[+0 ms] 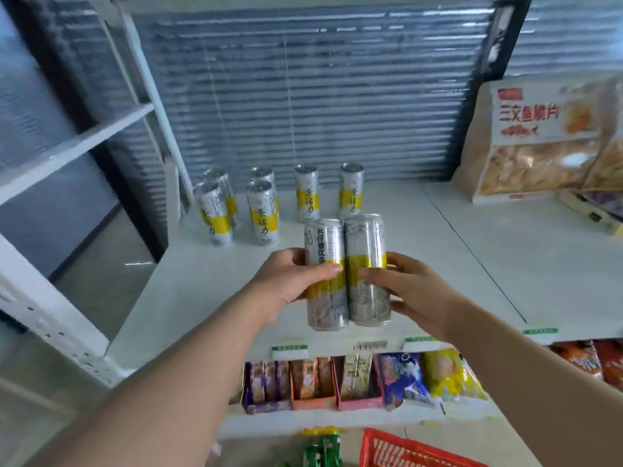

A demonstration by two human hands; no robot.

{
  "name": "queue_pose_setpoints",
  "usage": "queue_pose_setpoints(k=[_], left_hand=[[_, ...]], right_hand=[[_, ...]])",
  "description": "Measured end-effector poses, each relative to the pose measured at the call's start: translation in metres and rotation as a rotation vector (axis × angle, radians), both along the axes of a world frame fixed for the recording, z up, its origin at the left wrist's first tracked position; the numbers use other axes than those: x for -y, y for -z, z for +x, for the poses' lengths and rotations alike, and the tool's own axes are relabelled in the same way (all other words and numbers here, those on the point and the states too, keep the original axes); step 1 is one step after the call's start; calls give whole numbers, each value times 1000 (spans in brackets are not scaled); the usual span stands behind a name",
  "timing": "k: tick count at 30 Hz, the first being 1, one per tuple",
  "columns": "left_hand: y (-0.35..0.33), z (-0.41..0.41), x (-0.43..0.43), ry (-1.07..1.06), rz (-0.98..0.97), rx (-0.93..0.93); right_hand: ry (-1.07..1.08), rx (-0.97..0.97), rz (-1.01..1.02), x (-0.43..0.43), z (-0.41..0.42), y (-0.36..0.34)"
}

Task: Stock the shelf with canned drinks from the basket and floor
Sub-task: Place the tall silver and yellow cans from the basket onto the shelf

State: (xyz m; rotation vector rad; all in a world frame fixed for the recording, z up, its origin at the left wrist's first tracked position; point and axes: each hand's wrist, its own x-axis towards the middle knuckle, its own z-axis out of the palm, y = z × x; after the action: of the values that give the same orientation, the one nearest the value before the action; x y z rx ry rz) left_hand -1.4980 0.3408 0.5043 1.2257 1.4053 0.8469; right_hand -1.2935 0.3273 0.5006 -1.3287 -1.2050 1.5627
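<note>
Your left hand [286, 281] grips one slim silver-and-yellow can [324, 244], your right hand [409, 291] grips a second can [365, 241] — the two smooth cylinders press side by side, upright, at the front of the flat white shelf [445, 264]. Six matching cans [262, 214] stand at its back left; a red plastic-mesh basket [387, 446] sits below.

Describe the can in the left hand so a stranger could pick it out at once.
On the white shelf before the grey blinds, six silver-and-yellow cans stand at the back. Nearer the camera, two hands hold two more side by side; take the left can, in the left hand. Unlike the right can, in the right hand, it shows a column of black characters.
</note>
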Motion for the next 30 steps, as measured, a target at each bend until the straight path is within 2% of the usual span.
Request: queue_pose_setpoints(k=[8, 14, 19, 25, 30], left_hand=[[24, -36, -88, -29, 64, 9], [47, -20, -130, -81, 188, -53], [62, 2, -153, -288, 363, -210], [88, 15, -172, -511, 495, -351], [111, 18, -166, -460, 358, -276]], right_hand=[[89, 28, 85, -83, -49, 24], [246, 16, 171, -121, -55, 49], [382, 113, 321, -144, -50, 72], [434, 174, 426, -163, -40, 90], [460, 181, 455, -174, -32, 96]])
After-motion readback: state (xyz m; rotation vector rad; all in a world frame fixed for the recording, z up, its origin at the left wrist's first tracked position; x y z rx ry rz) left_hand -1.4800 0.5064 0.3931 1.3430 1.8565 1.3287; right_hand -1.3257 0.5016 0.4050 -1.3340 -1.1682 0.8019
